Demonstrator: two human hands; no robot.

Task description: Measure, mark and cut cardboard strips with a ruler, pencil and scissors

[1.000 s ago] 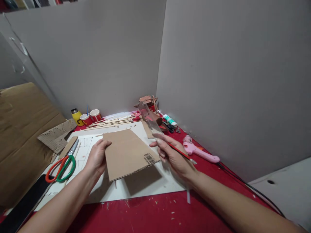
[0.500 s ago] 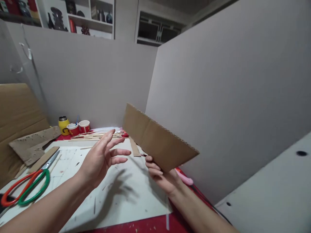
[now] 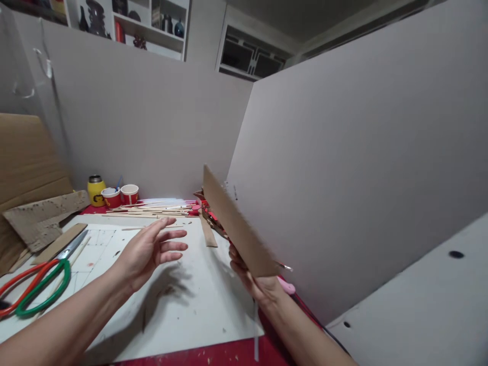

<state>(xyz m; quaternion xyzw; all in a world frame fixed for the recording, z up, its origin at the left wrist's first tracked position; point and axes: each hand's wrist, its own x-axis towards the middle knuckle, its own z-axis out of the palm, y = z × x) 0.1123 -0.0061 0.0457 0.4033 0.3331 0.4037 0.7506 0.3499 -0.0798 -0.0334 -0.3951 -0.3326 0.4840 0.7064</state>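
Note:
My right hand (image 3: 255, 282) grips a brown cardboard piece (image 3: 236, 226), which is held up over the board and tilted steeply, its near face smeared a little by motion. The fingers go behind the cardboard and are partly hidden. A thin tip with a pale end (image 3: 285, 266) sticks out past the cardboard's right edge; I cannot tell what it belongs to. To the left, my left hand (image 3: 152, 249) hovers above the white board (image 3: 206, 310) with fingers spread and nothing in it. A narrow cardboard strip (image 3: 208, 231) lies between the two hands.
Scissors (image 3: 57, 279) with red and green handles lie at the left, near cardboard scraps (image 3: 46, 218). Thin wooden sticks (image 3: 160, 209) are piled at the back beside red paper cups (image 3: 129, 194) and a yellow bottle (image 3: 96, 190). A grey partition (image 3: 343, 168) rises at the right.
The cardboard in my right hand has turned more edge-on, exposing things behind it. My left hand has drawn back slightly to the left, and the view has shifted a little.

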